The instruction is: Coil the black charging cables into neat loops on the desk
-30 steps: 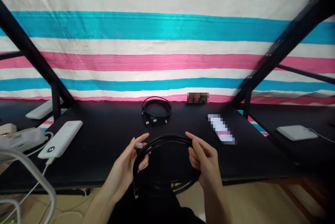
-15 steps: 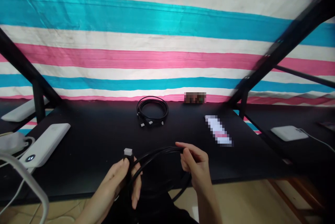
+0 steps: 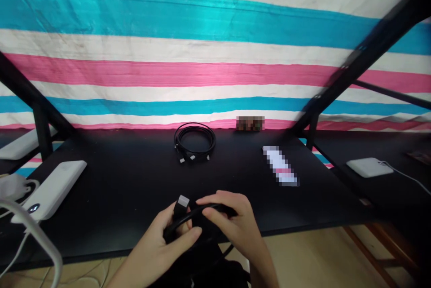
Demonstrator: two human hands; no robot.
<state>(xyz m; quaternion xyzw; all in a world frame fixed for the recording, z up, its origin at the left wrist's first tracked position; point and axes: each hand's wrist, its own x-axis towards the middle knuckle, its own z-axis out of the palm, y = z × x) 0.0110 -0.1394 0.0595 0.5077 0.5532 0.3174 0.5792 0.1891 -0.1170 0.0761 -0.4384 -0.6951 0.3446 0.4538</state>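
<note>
A looped black cable is held between my two hands, just above the table's front edge. My left hand is closed around the loops at the left, and the cable's plug, with a pale tip, sticks up beside its fingers. My right hand grips the loops from the right, thumb below and fingers above. Part of the cable hangs down under my right hand. Farther back on the black table lies another coiled black cable with several pale-tipped connectors facing me.
At the left lies a white power bank with a lit display, near a white charger with cords. A blurred-out phone-shaped object lies at right. A white block with a cord is farther right. Black frame posts flank the table.
My hands have come closer together, the right moving left along the cable. The loop between them is smaller, and the plug has tilted and shifted right. The view has shifted slightly.
</note>
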